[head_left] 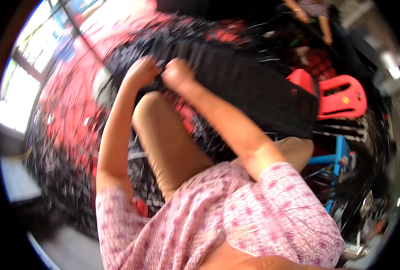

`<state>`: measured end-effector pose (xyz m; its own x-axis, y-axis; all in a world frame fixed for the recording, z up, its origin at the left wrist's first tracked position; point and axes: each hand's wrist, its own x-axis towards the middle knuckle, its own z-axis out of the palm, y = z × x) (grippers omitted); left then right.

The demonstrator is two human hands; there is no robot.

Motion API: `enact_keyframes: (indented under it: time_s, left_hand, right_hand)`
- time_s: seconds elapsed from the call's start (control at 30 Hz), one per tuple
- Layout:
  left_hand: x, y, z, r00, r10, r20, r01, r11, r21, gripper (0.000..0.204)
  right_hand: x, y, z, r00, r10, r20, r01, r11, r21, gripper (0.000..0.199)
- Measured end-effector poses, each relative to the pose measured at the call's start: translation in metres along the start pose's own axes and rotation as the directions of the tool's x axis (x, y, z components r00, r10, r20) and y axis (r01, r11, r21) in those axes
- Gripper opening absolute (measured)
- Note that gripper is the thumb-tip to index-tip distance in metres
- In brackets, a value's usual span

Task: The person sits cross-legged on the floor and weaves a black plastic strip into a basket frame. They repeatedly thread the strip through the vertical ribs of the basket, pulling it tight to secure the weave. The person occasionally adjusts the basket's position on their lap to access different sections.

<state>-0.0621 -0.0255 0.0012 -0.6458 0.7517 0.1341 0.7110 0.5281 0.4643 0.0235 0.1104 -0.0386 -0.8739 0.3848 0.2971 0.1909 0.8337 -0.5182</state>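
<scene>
Black cloth (245, 85) slants lengthwise rightward from your left hand (142, 72) and nearer right hand (179, 75); fingers (169, 72) curled (what's clamped, I can't tell).

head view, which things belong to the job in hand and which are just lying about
Probably in use:
left hand
right hand
long black ribbed piece
perhaps slotted red plastic-looking object

Apparently lying about:
blue metal-looking frame
scattered black strips

We see a long black cloth (240, 81) (faintly striped, blurred in places) spread out, running toward our right.
</scene>
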Motion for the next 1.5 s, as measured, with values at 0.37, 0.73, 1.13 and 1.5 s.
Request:
enact_keyframes:
  time_s: [0.37, 0.73, 1.13, 1.5]
  left_hand:
    - [-0.025, -0.062, -0.013, 0.972, -0.177, 0.154, 0.234, 0.752, -0.616, 0.019]
    - [-0.031, -0.065, -0.071, 0.997, -0.071, 0.033, 0.076, 0.775, -0.628, 0.013]
    - [-0.023, -0.044, -0.048, 0.986, -0.13, -0.104, 0.051, 0.831, -0.554, 0.013]
    - [-0.015, -0.035, -0.015, 0.969, -0.216, -0.123, 0.231, 0.965, 0.122, 0.03]
  right_hand:
    - [-0.019, -0.02, -0.033, 0.829, -0.55, -0.105, 0.545, 0.835, -0.072, 0.035]
    - [0.005, -0.021, -0.021, 0.88, -0.444, -0.171, 0.474, 0.844, 0.252, 0.03]
    - [0.008, -0.036, -0.022, 0.961, -0.184, 0.204, -0.121, 0.385, 0.915, 0.019]
    - [-0.002, -0.035, -0.025, 0.976, -0.071, 0.206, -0.174, 0.321, 0.931, 0.02]
